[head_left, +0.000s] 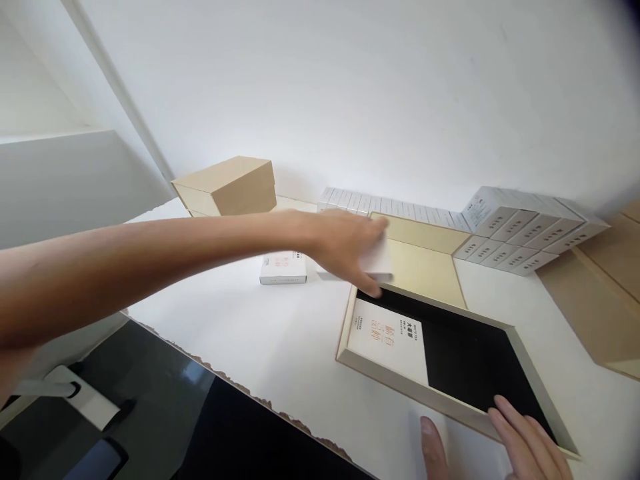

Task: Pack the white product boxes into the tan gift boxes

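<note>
My left hand reaches across from the left, its fingers and thumb closed around a small white carton. This carton is just above the back left corner of an open cream gift box with a black interior. Inside that box, at its left end, lies a white carton with orange and black lettering. The fingers of my right hand rest on the front rim near the right end, thumb spread away. Behind stands the gift box's hinged cream lid, opened back. Another white carton lies under my left wrist.
White cartons stand in a long row by the wall, with a stacked block at the right. A closed cream box is at the back left. Part of a tan box shows at right. The white table's chipped front edge runs diagonally.
</note>
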Tool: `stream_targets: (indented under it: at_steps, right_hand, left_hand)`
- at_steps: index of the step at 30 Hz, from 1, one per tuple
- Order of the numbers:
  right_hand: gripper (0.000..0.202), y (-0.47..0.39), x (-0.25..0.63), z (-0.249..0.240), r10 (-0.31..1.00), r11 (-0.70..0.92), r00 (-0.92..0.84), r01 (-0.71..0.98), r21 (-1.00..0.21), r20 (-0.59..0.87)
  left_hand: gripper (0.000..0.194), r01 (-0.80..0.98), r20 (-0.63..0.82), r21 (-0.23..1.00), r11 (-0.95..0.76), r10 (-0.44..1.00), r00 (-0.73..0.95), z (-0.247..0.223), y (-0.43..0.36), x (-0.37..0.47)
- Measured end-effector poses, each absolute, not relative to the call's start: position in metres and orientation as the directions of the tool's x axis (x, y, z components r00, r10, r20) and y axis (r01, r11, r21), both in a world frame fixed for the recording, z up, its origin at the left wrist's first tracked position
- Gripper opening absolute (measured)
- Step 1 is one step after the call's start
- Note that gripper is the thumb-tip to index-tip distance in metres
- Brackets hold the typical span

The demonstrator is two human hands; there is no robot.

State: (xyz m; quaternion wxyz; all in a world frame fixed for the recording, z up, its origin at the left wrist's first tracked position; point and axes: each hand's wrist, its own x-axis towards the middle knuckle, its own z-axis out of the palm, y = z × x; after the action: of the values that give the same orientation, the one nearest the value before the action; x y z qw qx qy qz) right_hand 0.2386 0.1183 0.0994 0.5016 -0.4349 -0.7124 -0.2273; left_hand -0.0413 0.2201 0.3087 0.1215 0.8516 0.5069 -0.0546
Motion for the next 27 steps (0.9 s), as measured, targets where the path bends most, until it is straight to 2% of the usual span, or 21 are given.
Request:
stream_targets:
  at_steps: [3,4,7,9,12,17,22,27]
  right_hand:
    - [0.058,0.107,0.226,0.114,0.461,0.527,-0.087,0.828,-0.194,0.883]
    - [0.054,0.102,0.222,0.118,0.504,0.517,-0.060,0.820,-0.245,0.862]
    - [0.042,0.090,0.212,0.123,0.599,0.455,0.041,0.804,-0.382,0.799]
    - [0.042,0.085,0.210,0.122,0.617,0.421,0.094,0.800,-0.428,0.782]
    - [0.044,0.081,0.210,0.120,0.617,0.412,0.128,0.788,-0.457,0.777]
    - [0.038,0.081,0.211,0.119,0.604,0.380,0.190,0.786,-0.488,0.774]
    - [0.037,0.080,0.212,0.119,0.569,0.390,0.241,0.763,-0.515,0.787]
    - [0.036,0.080,0.214,0.118,0.581,0.372,0.218,0.786,-0.494,0.784]
  left_hand:
    - [0.085,0.740,-0.071,0.188,-0.646,0.742,0.666,0.300,0.208,0.018]
    - [0.083,0.709,-0.062,0.202,-0.676,0.713,0.698,0.295,0.206,0.036]
    - [0.077,0.687,-0.217,0.308,-0.658,0.655,0.724,0.282,0.206,0.078]
    - [0.076,0.692,-0.337,0.389,-0.608,0.605,0.721,0.276,0.212,0.092]
    - [0.082,0.698,-0.362,0.460,-0.549,0.602,0.712,0.272,0.217,0.097]
    - [0.077,0.701,-0.367,0.531,-0.476,0.616,0.697,0.267,0.214,0.101]
    - [0.084,0.644,-0.267,0.567,-0.514,0.625,0.734,0.250,0.219,0.121]
    - [0.064,0.655,-0.435,0.523,-0.546,0.490,0.756,0.250,0.223,0.124]
